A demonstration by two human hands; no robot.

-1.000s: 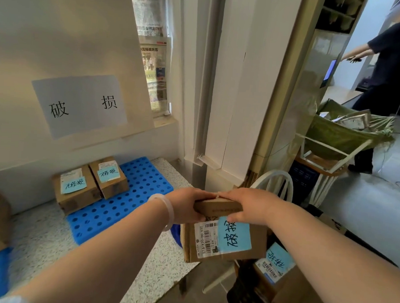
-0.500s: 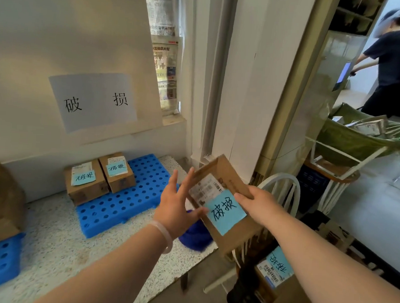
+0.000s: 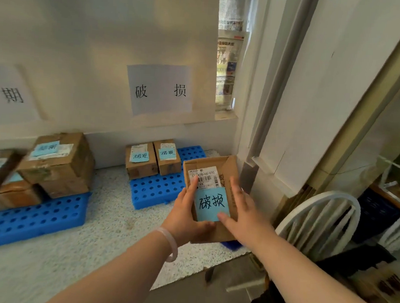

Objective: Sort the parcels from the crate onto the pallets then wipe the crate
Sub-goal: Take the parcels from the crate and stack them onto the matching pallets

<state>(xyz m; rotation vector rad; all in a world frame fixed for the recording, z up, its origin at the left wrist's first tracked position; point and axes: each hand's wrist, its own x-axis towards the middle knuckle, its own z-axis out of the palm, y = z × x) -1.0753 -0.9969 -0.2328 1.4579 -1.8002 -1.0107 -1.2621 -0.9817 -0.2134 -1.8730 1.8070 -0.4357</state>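
wall sign (image 3: 159, 90) 破损, parcel (image 3: 228, 169) note (image 3: 212, 204) 破损, label (image 3: 204, 177) K20-00-030

The left wall sign (image 3: 11, 92) runs off the edge, and only one character shows. The stacked boxes (image 3: 57, 167) below it are blurred (their blue note (image 3: 46, 146) is unreadable). The left hand (image 3: 186, 217) and right hand (image 3: 244, 214) hide the lower corners of the parcel (image 3: 226, 166) — its barcode print is too small to read.

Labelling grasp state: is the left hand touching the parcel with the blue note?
Touching. Head view: left hand lays a finger up the left edge of the parcel, thumb across its bottom corner, no gap.
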